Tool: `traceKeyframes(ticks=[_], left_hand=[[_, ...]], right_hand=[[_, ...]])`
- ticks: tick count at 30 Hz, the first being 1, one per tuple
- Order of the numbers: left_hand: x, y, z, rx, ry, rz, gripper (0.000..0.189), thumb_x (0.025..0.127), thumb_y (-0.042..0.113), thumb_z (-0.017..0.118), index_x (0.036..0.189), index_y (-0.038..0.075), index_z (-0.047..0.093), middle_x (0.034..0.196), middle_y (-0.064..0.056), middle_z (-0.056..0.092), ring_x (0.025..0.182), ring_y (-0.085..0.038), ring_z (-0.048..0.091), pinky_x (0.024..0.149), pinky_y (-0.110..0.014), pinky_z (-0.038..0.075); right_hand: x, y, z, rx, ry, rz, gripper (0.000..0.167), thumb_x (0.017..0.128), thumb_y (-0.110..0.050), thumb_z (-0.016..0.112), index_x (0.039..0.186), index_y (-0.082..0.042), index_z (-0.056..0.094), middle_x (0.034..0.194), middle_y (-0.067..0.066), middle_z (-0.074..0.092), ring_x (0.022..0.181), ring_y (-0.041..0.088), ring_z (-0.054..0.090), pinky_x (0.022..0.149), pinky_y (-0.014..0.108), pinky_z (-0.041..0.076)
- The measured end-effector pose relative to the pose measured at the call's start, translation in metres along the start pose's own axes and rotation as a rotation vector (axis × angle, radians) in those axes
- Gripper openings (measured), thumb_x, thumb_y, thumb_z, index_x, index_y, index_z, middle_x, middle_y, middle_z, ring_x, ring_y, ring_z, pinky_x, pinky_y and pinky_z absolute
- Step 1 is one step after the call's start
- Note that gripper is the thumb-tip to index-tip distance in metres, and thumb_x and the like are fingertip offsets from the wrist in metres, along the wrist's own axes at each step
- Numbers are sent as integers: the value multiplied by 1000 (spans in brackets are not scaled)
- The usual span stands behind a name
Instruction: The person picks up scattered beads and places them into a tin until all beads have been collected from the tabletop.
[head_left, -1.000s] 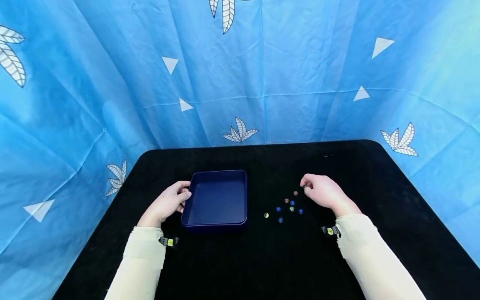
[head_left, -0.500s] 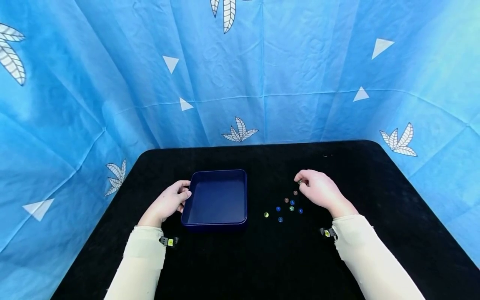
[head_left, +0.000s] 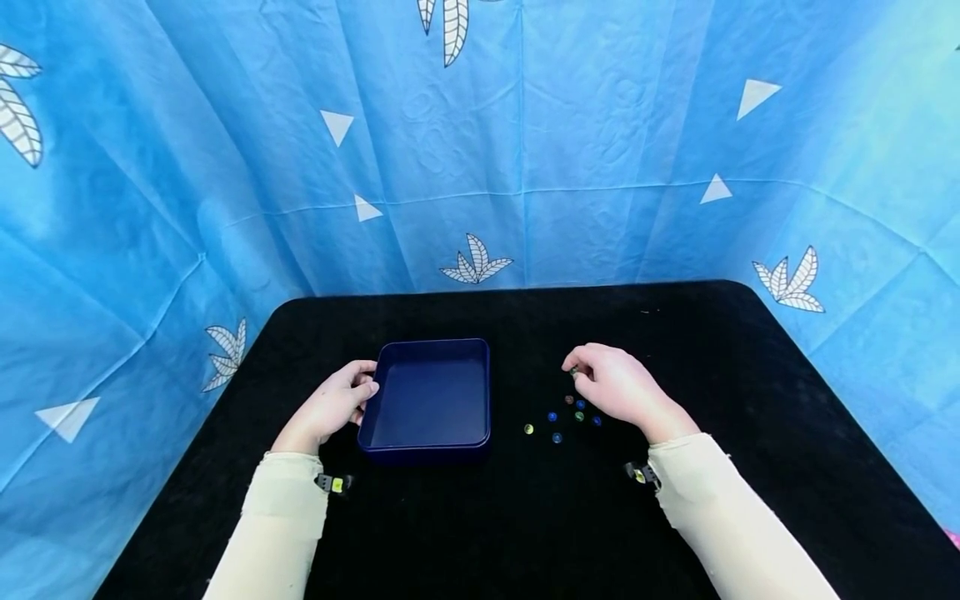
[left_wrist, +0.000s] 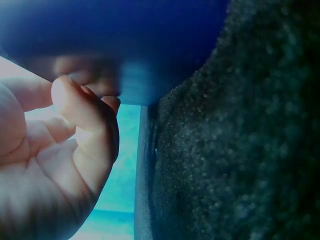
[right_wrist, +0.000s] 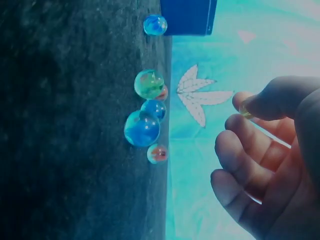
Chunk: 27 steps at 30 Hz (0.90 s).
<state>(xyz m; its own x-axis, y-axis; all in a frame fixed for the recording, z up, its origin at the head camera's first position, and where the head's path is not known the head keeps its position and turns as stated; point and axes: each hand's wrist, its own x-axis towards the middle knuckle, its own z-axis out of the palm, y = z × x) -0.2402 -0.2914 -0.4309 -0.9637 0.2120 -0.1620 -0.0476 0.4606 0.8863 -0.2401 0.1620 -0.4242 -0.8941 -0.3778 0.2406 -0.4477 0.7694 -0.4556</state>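
Note:
My left hand (head_left: pixel 330 404) grips the left side of a square, dark blue open box (head_left: pixel 427 454), thumb up at the rim. In the left wrist view, bent fingers (left_wrist: pixel 82 110) touch the box's shiny wall (left_wrist: pixel 150 65). My right hand (head_left: pixel 618 383) is raised to the right of the box, pinching a yellowish-green glass marble (right_wrist: pixel 244 108) between thumb and index finger. Below and left of this hand lie several loose marbles: a yellow one (head_left: pixel 528 429) nearest the box, a green one (head_left: pixel 579 417), a reddish one (head_left: pixel 569 400) and several blue ones, including a front one (head_left: pixel 557 437).
Everything stands on a black cloth-covered table (head_left: pixel 465 533) with rounded far corners. A blue curtain (head_left: pixel 600 233) with white leaves and triangles hangs behind and along both sides. Small light specks (head_left: pixel 649 312) lie near the table's back edge.
My right hand has moved left toward the box, carrying the pinched marble, and now covers one reddish marble in the head view. The left hand and the box have stayed put.

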Motion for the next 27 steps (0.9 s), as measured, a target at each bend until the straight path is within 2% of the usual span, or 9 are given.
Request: traceKeyframes(ticks=[8, 13, 20, 27], left_hand=[[0, -2, 1, -1, 19, -26, 45, 107, 9, 47, 149, -2, 37, 112, -22, 49, 83, -32, 56, 63, -40, 56], [1, -1, 1, 5, 13, -21, 45, 106, 9, 47, 149, -3, 36, 112, -20, 49, 83, -32, 57, 64, -40, 56], [0, 3, 3, -17, 3, -3, 47, 107, 10, 47, 150, -4, 34, 112, -20, 48, 83, -31, 56, 62, -39, 55], [-1, 1, 2, 0, 13, -9, 47, 106, 9, 47, 150, -3, 35, 111, -19, 48, 83, -31, 56, 63, -40, 55]], right_hand=[[7, -16, 5, 14, -74, -29, 27, 89, -11, 59, 111, -16, 73, 81, -15, 59, 70, 4, 57, 74, 35, 50], [12, -27, 8, -13, -68, -64, 24, 91, -13, 60, 111, -18, 74, 84, -13, 59, 71, 8, 54, 72, 34, 49], [17, -38, 8, -9, -68, -64, 22, 92, -14, 61, 110, -19, 74, 85, -15, 60, 70, 7, 55, 73, 33, 50], [21, -49, 10, -6, -78, -103, 18, 94, -17, 63, 109, -23, 73, 86, -16, 60, 71, 6, 54, 73, 33, 50]])
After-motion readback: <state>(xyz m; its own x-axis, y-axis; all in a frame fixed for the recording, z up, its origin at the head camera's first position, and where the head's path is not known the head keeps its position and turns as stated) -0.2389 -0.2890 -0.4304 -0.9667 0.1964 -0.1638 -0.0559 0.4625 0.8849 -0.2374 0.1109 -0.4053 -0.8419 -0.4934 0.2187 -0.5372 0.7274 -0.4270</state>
